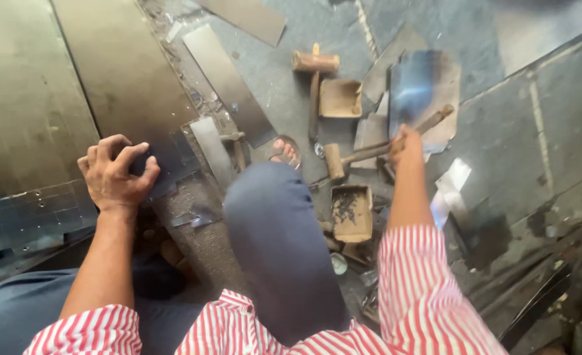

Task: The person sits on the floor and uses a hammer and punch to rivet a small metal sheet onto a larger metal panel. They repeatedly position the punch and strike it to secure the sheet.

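Wooden mallet and sheet metal, floor level

Wooden mallet (370,152): held by its handle in the right hand (406,146), fingers closed round it, head low beside the sandalled foot (285,151). Left hand (116,174): fingers curled, pressing the corner of a metal sheet (133,79). Nearby on the floor (554,118): second mallet (315,66), two small wooden trays (341,98), metal strip (228,82).

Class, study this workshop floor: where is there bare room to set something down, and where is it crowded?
Bare floor lies beyond the far wooden mallet, beside the long metal strip. It is crowded around the right hand: gripped mallet, two wooden boxes, sheet scraps.
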